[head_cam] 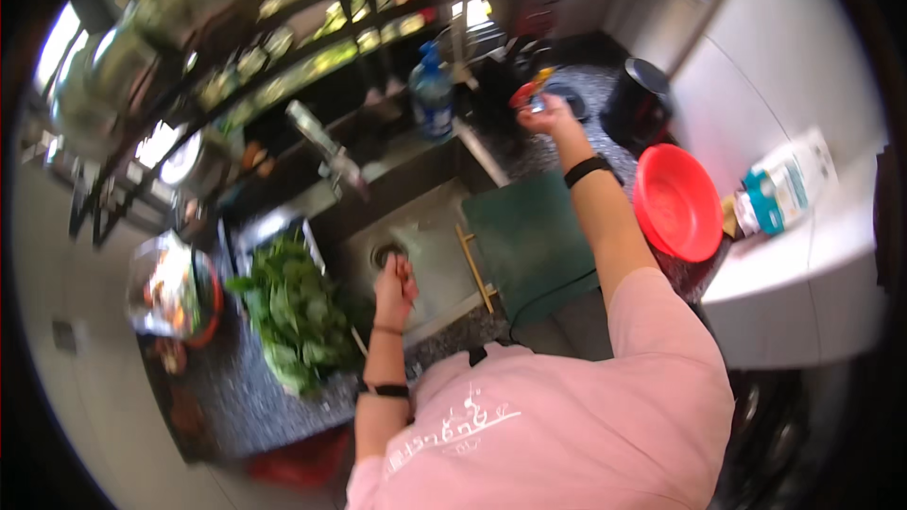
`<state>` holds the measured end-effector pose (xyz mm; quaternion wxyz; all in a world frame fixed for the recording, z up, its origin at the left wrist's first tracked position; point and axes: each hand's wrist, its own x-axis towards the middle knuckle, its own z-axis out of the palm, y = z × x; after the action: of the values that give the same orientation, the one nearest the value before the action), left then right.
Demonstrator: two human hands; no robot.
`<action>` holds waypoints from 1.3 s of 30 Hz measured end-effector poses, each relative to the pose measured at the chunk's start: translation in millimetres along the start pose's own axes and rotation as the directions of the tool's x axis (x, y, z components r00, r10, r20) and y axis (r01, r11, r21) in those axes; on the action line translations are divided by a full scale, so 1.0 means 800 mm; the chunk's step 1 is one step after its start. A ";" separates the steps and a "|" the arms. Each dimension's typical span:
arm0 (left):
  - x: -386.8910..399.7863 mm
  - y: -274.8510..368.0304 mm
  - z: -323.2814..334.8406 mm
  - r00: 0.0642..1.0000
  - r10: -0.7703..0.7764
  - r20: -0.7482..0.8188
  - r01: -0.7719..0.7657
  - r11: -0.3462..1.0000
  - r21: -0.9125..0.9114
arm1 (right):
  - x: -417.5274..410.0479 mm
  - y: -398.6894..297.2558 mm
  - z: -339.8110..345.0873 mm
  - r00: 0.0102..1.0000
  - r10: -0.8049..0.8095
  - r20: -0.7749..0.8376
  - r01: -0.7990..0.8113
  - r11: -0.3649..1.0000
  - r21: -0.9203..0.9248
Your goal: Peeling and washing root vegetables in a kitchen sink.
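My left hand (397, 287) hangs over the sink basin (432, 248), near its drain, with the fingers curled; blur hides whether anything is in it. My right hand (549, 117) reaches out over the far right counter. Its fingers are closed around a small red object (523, 96) with a pale, shiny part; its kind is too blurred to tell. Leafy green vegetables (297, 315) lie in a heap on the metal drainboard to the left of the basin. Beside the basin's right part is a dark green panel (535, 241) with a gold-coloured bar handle (473, 265), below my right forearm.
A blue pump bottle (431, 95) stands behind the sink, right of the faucet (329, 149). A red plastic bowl (678, 202), a black container (638, 103) and a white-and-teal package (779, 188) are at right. A food-filled bowl (170, 290) stands at left, below a dark rack (234, 95).
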<state>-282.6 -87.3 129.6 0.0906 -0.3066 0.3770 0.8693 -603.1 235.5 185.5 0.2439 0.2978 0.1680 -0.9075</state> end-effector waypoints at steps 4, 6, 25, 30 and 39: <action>0.011 0.076 0.007 0.922 0.385 -0.039 -0.354 0.879 0.318 | 0.009 -0.012 0.018 0.991 0.079 0.109 -0.087 0.994 0.068; 0.022 0.120 0.013 0.844 0.533 -0.061 -0.477 0.797 0.370 | 0.026 -0.045 0.007 0.960 0.152 0.234 -0.171 0.983 0.062; 0.086 0.092 0.001 0.911 0.324 -0.254 -0.181 0.870 0.459 | -0.136 0.310 -0.064 0.961 0.165 0.221 0.029 0.736 -0.676; 0.056 0.042 -0.018 0.887 0.329 -0.324 -0.268 0.938 0.219 | -0.016 0.408 -0.057 0.982 0.124 0.141 -0.057 0.912 -0.407; 0.036 0.056 -0.040 0.961 0.238 -0.139 -0.214 0.962 0.167 | 0.043 0.441 -0.063 0.976 0.217 0.031 -0.147 0.752 -0.642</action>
<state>-308.2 -143.5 122.3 -0.0167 -0.3214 0.4802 0.8160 -413.0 -44.5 69.5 0.4258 0.1653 0.4222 -0.7830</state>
